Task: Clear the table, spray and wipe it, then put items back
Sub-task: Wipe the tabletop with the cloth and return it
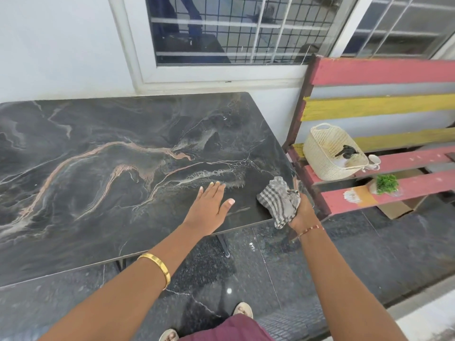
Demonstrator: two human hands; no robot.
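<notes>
A dark marble-patterned table (110, 173) fills the left and middle of the head view, with nothing standing on it. My left hand (209, 207) lies flat on the tabletop near its front right part, fingers spread, holding nothing. My right hand (302, 212) grips a grey and white striped cloth (279, 200) at the table's right front corner; the cloth rests on the surface there. On a bench to the right stand a cream woven basket (320, 148) with a dark spray nozzle (347, 151) showing inside, a white cup (374, 161) and a small green plant (386, 184).
The red and yellow slatted bench (394, 70) stands close to the table's right edge. A white wall and barred window (221, 33) run behind the table. A cardboard piece (396, 210) lies under the bench. Dark polished floor (246, 279) lies in front; my feet (242, 310) are at the bottom.
</notes>
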